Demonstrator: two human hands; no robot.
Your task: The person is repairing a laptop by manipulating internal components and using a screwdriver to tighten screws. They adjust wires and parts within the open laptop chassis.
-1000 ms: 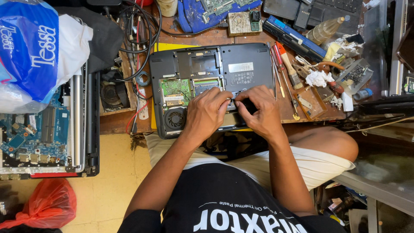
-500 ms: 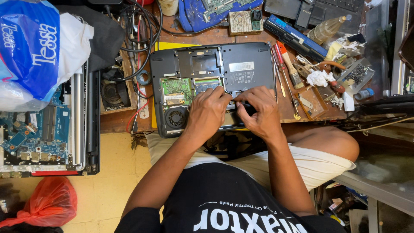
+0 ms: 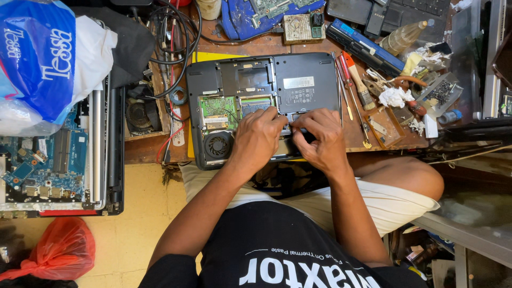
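Note:
A dark laptop [image 3: 304, 80] lies bottom-up on the wooden bench [image 3: 143, 149] with its covers off. A green circuit board [image 3: 217, 106] and a round fan [image 3: 217, 145] show inside it. My left hand [image 3: 256, 140] rests on the laptop's near middle with its fingers curled down into the open bay. My right hand [image 3: 322, 140] is right beside it, fingertips pinched at the same spot. The two hands nearly touch. Whatever sits under the fingertips is hidden by them.
Screwdrivers [image 3: 346, 74] and a brush [image 3: 361, 88] lie right of the laptop, amid small parts and a crumpled tissue [image 3: 396, 97]. Cables [image 3: 176, 32] coil at the back left. Another opened machine with a blue board [image 3: 37, 165] sits left, under a blue plastic bag [image 3: 37, 53]. A red bag [image 3: 58, 250] is on the floor.
Both hands stay at the same spot on the laptop's near edge. Only the fingers have shifted slightly.

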